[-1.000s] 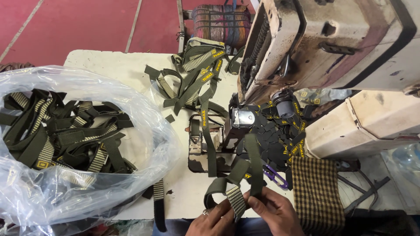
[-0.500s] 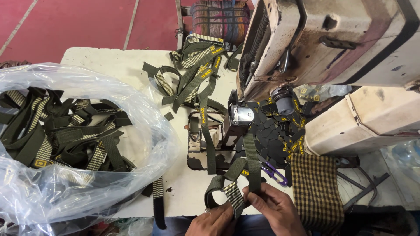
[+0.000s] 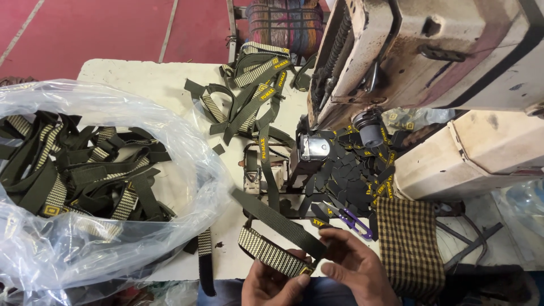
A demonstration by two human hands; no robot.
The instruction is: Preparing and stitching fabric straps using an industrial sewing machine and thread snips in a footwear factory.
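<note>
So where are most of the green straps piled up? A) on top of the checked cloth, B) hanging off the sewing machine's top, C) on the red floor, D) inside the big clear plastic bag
D: the clear plastic bag on the left holds a big tangle of dark green straps, with a smaller heap lying on the white table behind it.

a bag (image 3: 85,187) of straps lay at nine o'clock on the table (image 3: 147,79). the sewing machine (image 3: 430,73) stood at two o'clock. a strap pile (image 3: 249,96) lay at twelve.
</note>
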